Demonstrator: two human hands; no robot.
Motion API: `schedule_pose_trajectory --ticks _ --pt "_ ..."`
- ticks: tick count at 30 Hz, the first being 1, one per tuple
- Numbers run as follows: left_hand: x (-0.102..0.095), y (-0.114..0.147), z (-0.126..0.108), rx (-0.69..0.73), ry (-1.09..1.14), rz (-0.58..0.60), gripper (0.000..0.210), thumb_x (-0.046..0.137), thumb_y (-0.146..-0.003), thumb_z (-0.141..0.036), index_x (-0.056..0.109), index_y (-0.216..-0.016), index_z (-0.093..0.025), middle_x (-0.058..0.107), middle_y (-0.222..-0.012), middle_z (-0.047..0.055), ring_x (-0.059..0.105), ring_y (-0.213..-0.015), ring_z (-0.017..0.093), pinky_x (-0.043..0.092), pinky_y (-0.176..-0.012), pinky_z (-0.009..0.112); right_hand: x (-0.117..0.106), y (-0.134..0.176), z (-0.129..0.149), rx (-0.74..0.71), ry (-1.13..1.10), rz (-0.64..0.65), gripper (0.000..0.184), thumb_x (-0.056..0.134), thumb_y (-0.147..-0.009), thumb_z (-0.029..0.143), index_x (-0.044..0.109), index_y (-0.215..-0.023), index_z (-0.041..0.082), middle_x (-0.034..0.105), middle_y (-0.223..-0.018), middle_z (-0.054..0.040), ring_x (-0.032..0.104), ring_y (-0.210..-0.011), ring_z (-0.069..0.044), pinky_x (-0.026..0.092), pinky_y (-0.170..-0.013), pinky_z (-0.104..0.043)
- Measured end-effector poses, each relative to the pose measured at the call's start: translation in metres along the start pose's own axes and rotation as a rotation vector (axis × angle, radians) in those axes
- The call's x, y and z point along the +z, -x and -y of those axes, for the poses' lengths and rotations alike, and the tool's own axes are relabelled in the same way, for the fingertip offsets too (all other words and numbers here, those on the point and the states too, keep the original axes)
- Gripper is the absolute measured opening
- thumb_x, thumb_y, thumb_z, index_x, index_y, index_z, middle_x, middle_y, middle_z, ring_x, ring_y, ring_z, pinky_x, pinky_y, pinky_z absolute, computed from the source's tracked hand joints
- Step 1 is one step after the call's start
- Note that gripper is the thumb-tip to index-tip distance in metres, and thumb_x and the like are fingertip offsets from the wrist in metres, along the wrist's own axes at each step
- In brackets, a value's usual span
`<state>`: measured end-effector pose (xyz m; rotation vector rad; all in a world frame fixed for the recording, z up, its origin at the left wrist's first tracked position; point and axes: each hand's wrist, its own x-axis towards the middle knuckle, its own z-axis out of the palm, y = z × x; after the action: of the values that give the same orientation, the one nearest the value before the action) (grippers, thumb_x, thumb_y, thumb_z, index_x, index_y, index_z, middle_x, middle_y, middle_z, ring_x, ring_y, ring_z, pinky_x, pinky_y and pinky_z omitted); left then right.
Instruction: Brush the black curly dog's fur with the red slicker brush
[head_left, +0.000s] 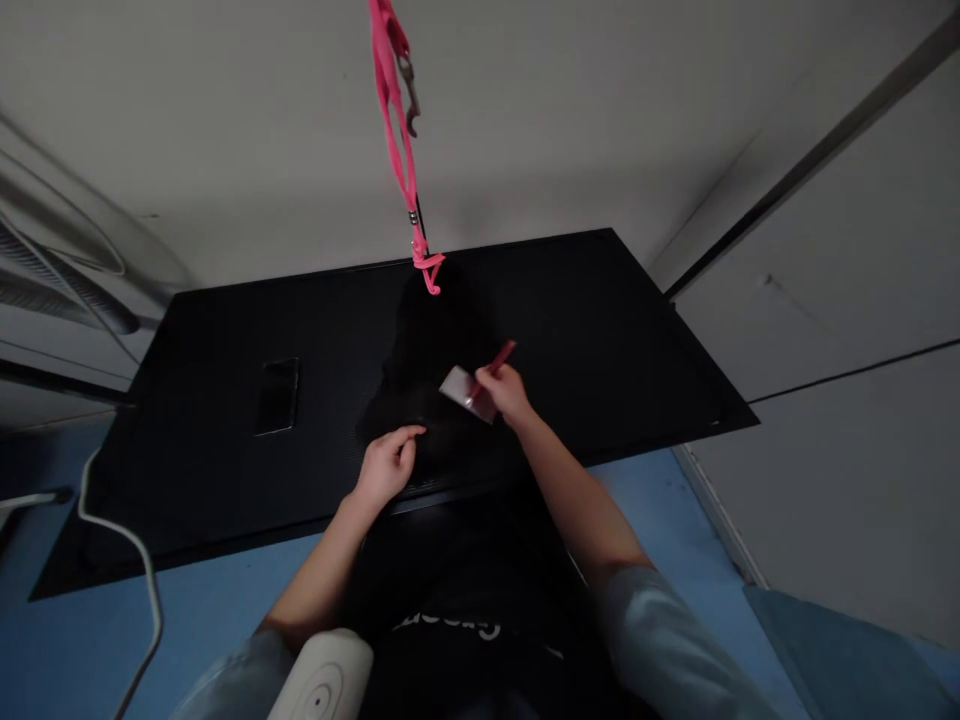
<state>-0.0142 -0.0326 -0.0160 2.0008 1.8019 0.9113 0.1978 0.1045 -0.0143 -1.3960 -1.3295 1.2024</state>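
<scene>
A slicker brush (469, 394) with a pale rectangular head and red handle is gripped in my right hand (504, 392), over the dark coat. My left hand (385, 465) lies against the near left side of the black dog (442, 350), fingers curled and thumb close to the index finger, apparently pinching fur. Dim light blurs the dog's outline into the table, and its head and legs cannot be made out. A pink grooming loop (429, 265) hangs down to the dog's far end, with a metal clip (409, 95) higher up.
The black ribbed grooming table (600, 330) stands against a pale wall. A phone (277, 396) lies on its left part. A white cable (146, 560) hangs at the left, near grey hoses (67, 270). At the bottom, a white rounded device (324, 675) is close to my left arm.
</scene>
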Motion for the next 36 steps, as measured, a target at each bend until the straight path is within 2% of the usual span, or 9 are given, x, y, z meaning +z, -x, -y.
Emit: schedule_pose_trajectory --ticks 3,6,9,14,17,20,28,33,36 --pt "-0.01 -0.008 -0.018 -0.12 -0.252 -0.009 0.027 0.04 -0.083 -0.019 0.064 -0.092 -0.019 0.066 -0.087 0.008 0.062 -0.081 0.021 0.048 -0.074 0.032 -0.033 -0.003 -0.018 0.016 0.003 -0.245 0.021 0.056 -0.071 0.035 0.054 -0.075 0.014 0.058 -0.067 -0.0017 0.056 -0.068 -0.015 0.044 -0.064 -0.027" --pt "-0.001 -0.022 -0.044 -0.253 -0.426 -0.078 0.031 0.043 -0.083 -0.035 0.063 -0.096 -0.016 0.057 -0.108 0.017 0.053 -0.104 0.032 0.045 -0.079 0.041 -0.06 0.011 -0.029 0.027 -0.059 -0.257 0.029 0.056 -0.073 0.042 0.056 -0.078 0.014 0.055 -0.062 -0.0001 0.054 -0.062 -0.014 0.044 -0.059 -0.026" --pt "0.026 -0.038 -0.061 -0.249 -0.423 -0.166 0.057 0.057 -0.071 -0.055 0.058 -0.109 -0.013 0.037 -0.133 0.023 0.034 -0.121 0.043 0.038 -0.089 0.052 -0.071 0.039 -0.027 0.054 -0.248 0.081 0.041 0.055 -0.074 0.051 0.056 -0.099 0.018 0.062 -0.08 -0.0035 0.058 -0.069 -0.014 0.045 -0.059 -0.024" --pt "0.051 -0.044 -0.034 -0.163 -0.325 -0.383 0.025 0.053 -0.078 -0.038 0.062 -0.077 -0.014 0.052 -0.114 0.018 0.047 -0.106 0.033 0.039 -0.086 0.043 -0.057 0.054 -0.001 0.103 -0.439 0.45 0.035 0.059 -0.074 0.049 0.055 -0.093 0.019 0.062 -0.089 -0.0046 0.062 -0.078 -0.015 0.049 -0.059 -0.024" --pt "0.044 -0.04 -0.004 -0.114 -0.177 -0.448 0.015 0.053 -0.078 -0.028 0.056 -0.068 -0.016 0.058 -0.091 0.012 0.054 -0.086 0.023 0.043 -0.077 0.035 -0.028 0.043 0.011 0.129 -0.367 0.412 0.02 0.055 -0.079 0.034 0.056 -0.09 0.017 0.06 -0.074 -0.0006 0.06 -0.061 -0.011 0.047 -0.052 -0.021" --pt "0.032 -0.037 0.019 -0.078 -0.009 -0.523 0.015 0.052 -0.077 -0.024 0.05 -0.063 -0.018 0.056 -0.078 0.007 0.054 -0.074 0.018 0.043 -0.069 0.03 -0.004 0.048 0.005 0.181 -0.284 0.605 0.017 0.047 -0.08 0.024 0.057 -0.092 0.016 0.06 -0.071 0.0006 0.057 -0.053 -0.008 0.045 -0.046 -0.019" --pt "0.006 -0.032 0.056 -0.085 0.173 -0.56 0.017 0.052 -0.074 -0.024 0.047 -0.059 -0.018 0.052 -0.065 0.001 0.05 -0.064 0.014 0.04 -0.062 0.027 -0.025 0.128 -0.025 0.258 0.112 1.215 0.023 0.043 -0.078 0.016 0.063 -0.09 0.016 0.06 -0.07 0.0008 0.049 -0.044 -0.005 0.035 -0.036 -0.014" --pt "0.004 -0.036 0.062 -0.16 0.226 -0.534 0.015 0.053 -0.075 -0.029 0.053 -0.065 -0.017 0.054 -0.067 0.001 0.051 -0.065 0.015 0.041 -0.063 0.027 0.019 0.092 0.0 0.12 -0.137 0.853 0.015 0.042 -0.082 0.018 0.056 -0.085 0.016 0.056 -0.072 0.0016 0.051 -0.05 -0.005 0.037 -0.04 -0.013" --pt "0.001 -0.039 0.069 -0.255 0.31 -0.555 0.017 0.054 -0.073 -0.033 0.056 -0.069 -0.017 0.053 -0.064 0.0 0.05 -0.063 0.015 0.041 -0.062 0.027 0.027 0.096 -0.008 0.205 -0.062 0.899 0.014 0.041 -0.082 0.018 0.054 -0.081 0.017 0.052 -0.063 0.0038 0.046 -0.043 -0.004 0.034 -0.036 -0.013"
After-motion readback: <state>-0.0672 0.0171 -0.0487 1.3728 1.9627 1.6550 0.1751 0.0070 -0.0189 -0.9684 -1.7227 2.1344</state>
